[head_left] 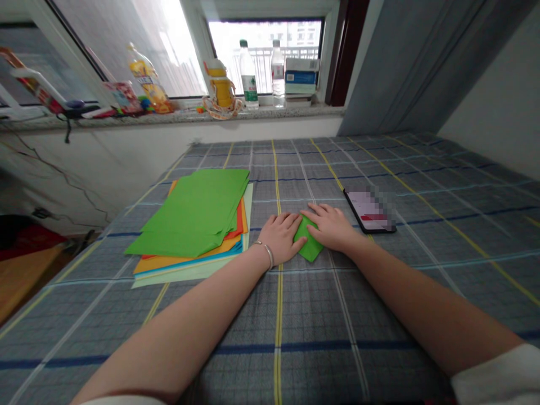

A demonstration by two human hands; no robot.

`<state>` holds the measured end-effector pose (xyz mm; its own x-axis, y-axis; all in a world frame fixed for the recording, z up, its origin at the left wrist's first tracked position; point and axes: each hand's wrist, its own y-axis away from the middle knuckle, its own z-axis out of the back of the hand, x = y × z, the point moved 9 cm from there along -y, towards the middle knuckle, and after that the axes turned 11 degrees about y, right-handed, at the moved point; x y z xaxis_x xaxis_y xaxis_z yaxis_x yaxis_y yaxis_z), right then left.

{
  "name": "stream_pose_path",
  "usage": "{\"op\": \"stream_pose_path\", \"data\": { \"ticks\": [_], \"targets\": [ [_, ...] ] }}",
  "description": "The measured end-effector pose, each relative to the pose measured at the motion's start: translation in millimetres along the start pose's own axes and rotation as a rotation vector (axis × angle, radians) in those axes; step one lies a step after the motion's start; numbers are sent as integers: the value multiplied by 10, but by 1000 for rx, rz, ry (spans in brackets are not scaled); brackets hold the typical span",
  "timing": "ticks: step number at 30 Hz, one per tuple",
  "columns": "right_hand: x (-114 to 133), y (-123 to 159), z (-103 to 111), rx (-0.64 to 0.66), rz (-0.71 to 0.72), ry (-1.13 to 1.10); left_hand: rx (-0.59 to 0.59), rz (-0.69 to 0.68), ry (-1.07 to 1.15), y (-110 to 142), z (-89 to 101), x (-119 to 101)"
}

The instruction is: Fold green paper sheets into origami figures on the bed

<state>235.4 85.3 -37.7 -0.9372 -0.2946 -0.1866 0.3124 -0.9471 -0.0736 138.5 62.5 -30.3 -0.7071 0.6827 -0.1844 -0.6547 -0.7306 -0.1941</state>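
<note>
Resting our open, flat left hand (282, 237) and right hand (329, 226) on a folded green paper (311, 243) between them, neither gripping it, a stack of coloured paper (189, 214) just left of our left hand, a phone (370, 211) just right of our right hand, all on a checked bedsheet (295, 169)

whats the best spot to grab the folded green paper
Take the folded green paper by its pointed corner, coming from the near side. That corner sticks out toward you between the left hand and right hand, which cover most of the rest. It lies flat on the checked bedspread, so the fingers probably need to slip under the tip to pinch it.
</note>
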Motion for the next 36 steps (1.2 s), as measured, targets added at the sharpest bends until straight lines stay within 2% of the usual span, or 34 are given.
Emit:
{"op": "stream_pose_path", "data": {
  "ticks": [5,11,16,23,36],
  "targets": [
    [11,1,-78,12,-4,9,71,39,34,-27,-110,62],
    [11,-18,-135,40,13,3,52,113,60,-95,-129,111],
    [15,-24,-140,50,46,5,139,176,104,-177,-210,188],
    [25,36,-80,32,116,83,20,210,55,-157,-141,158],
    [-28,319,143,49,107,126,38,197,46,-128,-123,186]
  ]
}}
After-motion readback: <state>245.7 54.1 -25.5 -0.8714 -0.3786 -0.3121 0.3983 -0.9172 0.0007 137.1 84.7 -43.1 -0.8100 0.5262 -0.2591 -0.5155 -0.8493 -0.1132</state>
